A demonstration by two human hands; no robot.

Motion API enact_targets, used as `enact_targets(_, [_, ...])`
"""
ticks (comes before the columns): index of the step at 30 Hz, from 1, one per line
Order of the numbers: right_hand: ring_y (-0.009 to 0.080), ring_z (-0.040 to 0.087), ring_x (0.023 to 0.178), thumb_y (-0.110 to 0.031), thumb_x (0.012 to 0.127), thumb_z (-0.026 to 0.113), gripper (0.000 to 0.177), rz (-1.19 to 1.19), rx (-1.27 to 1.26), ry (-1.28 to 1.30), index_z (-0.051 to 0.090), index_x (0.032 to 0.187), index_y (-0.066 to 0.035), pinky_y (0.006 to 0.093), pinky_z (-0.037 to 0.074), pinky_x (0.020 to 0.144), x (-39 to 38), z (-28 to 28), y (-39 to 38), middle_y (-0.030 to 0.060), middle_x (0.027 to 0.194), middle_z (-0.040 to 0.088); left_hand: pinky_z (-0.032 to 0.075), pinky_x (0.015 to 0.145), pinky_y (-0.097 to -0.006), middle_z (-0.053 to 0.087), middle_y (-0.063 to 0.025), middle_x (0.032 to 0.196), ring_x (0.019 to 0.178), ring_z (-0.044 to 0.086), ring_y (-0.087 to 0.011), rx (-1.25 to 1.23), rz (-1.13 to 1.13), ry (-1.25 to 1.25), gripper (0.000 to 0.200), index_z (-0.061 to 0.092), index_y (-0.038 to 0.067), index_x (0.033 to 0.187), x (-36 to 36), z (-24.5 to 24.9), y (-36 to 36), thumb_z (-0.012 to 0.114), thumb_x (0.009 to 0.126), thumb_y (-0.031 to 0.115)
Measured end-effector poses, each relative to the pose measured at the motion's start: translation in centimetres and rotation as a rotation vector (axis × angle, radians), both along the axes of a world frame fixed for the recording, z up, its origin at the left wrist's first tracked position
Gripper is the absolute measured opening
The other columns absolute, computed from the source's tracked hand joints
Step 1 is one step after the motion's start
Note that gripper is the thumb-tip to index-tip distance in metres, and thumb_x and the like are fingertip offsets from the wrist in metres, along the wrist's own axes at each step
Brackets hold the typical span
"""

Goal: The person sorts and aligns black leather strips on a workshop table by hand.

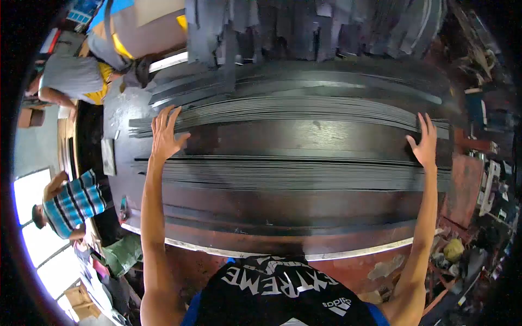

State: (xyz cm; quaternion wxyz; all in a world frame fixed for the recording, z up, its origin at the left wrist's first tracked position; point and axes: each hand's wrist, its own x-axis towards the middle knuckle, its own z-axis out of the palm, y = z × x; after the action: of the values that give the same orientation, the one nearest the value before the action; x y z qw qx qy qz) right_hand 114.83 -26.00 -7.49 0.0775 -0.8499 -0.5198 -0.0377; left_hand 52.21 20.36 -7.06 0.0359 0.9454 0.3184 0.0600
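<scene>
The stack of thin dark strips (293,111) lies across the far half of the table (228,209). My left hand (165,135) rests open, fingers spread, on its left end; my right hand (425,142) is open at its right end. A second stack (293,175) lies nearer to me

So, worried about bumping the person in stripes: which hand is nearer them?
Left. The left hand lies on the strips at the end near the person; the right hand is at the far end.
</scene>
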Motion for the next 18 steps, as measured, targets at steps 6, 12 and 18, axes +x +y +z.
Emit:
enact_targets(6, [0.0386,0.037,0.137,0.009,0.067,0.07,0.095,0.027,-0.164,0.011,0.034,0.15,-0.018,0.0512,0.022,0.12,-2.4,3.0,3.1,0.0154,0.15,0.039,0.04,0.099,-0.0532,0.034,-0.01,0.153,0.131,0.041,-0.0356,0.091,0.326,0.387,0.098,0.035,0.025,0.15,-6.7,0.6,2.6,0.073,0.064,-0.003])
enact_targets(12, [0.0366,0.04,0.135,0.018,0.062,0.062,0.088,0.097,-0.284,-0.043,0.042,0.141,-0.014,0.0489,0.023,0.12,0.8,0.2,4.2,0.0144,0.141,0.047,0.042,0.092,-0.0481,0.049,-0.0092,0.137,0.119,0.05,-0.031,0.191,0.199,0.363,0.065,0.05,0.019,0.134,-6.1,-0.5,6.6,0.062,0.075,-0.004])
enact_targets(18, [0.0367,0.046,0.128,0.015,0.058,0.066,0.081,-0.075,-0.438,-0.204,0.046,0.132,-0.012,0.0478,0.027,0.118,8.8,-1.9,-1.4,0.0147,0.137,0.05,0.045,0.09,-0.0487,0.051,-0.0099,0.133,0.115,0.053,-0.032,0.157,0.251,0.281,0.06,0.051,0.021,0.134,-6.8,-1.9,6.4,0.057,0.079,-0.003])
